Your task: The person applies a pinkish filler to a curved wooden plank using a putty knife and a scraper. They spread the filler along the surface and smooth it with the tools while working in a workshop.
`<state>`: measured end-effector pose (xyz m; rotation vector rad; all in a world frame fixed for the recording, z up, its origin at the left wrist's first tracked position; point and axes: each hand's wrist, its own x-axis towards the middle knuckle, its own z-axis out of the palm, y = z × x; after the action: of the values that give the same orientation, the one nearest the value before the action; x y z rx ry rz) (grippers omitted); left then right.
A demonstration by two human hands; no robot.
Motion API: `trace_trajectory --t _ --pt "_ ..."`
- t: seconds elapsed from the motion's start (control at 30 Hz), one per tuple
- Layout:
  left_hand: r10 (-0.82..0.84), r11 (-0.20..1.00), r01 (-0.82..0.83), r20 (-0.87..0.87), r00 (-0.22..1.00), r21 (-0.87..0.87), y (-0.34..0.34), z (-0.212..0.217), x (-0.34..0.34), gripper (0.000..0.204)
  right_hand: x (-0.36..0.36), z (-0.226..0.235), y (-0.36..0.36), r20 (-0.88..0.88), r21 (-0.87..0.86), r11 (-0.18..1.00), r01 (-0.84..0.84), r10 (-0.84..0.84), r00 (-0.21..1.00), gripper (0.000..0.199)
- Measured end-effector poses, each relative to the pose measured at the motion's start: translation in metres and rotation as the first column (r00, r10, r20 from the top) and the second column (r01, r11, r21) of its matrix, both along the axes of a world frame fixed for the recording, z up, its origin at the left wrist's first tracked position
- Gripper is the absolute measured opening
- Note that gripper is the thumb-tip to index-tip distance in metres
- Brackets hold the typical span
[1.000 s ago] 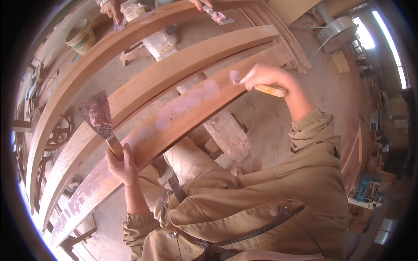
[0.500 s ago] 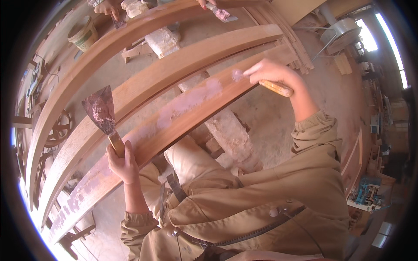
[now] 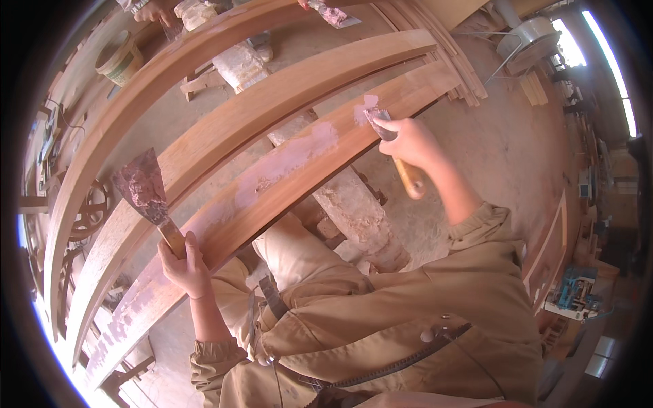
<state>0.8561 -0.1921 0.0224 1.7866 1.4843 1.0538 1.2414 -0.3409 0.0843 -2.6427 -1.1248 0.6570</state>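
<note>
Right hand (image 3: pixel 415 144): we see it clenched on the wooden handle of a small putty knife (image 3: pixel 379 122), blade tip pressed to the nearest curved plank (image 3: pixel 286 187) at a pale pink patch of filler (image 3: pixel 364 109).
Left hand (image 3: pixel 182 262): wrapped round the handle of a broad scraper (image 3: pixel 143 187), held upright and clear of the wood, its blade smeared with filler.
Plank: nearest of three long bowed timbers resting on rough block supports (image 3: pixel 354 211); pink smears run along its face.
Step in hand: we judge it filling or smoothing blemishes, the broad blade serving as a palette.
Next move: likely calls for a flat, firm drag of the small blade, then reloading from the scraper.
Nearby: another person's hand (image 3: pixel 156 10) at the far timber; a bucket (image 3: pixel 121 58) on the floor.
</note>
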Motion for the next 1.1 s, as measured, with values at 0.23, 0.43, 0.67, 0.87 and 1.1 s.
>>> trace_trajectory --t 0.23,0.43,0.67,0.87,1.1 --pt "-0.027 1.0 0.027 0.04 0.999 -0.002 0.002 0.0 0.007 0.025 0.089 0.004 0.027 -0.261 0.06 0.996 0.069 -0.051 0.964 0.036" --pt "0.016 0.999 -0.016 -0.01 1.0 0.043 0.001 -0.001 -0.003 0.023 0.048 0.024 0.042 -0.264 -0.175 0.973 -0.149 0.1 0.959 0.044" --pt "-0.006 1.0 0.007 -0.031 0.999 0.031 0.002 0.001 0.004 0.026 0.073 0.025 0.045 -0.397 0.007 0.999 0.036 -0.03 0.917 0.026" --pt "0.024 0.999 -0.022 -0.074 0.997 0.027 0.0 -0.002 0.0 0.026 0.036 0.027 0.043 -0.341 -0.102 0.928 -0.357 0.305 0.889 0.043" --pt "0.011 1.0 -0.01 -0.051 0.999 0.015 0.001 -0.001 0.002 0.023 0.084 0.014 0.014 -0.276 0.118 0.987 0.109 -0.073 0.958 0.049"
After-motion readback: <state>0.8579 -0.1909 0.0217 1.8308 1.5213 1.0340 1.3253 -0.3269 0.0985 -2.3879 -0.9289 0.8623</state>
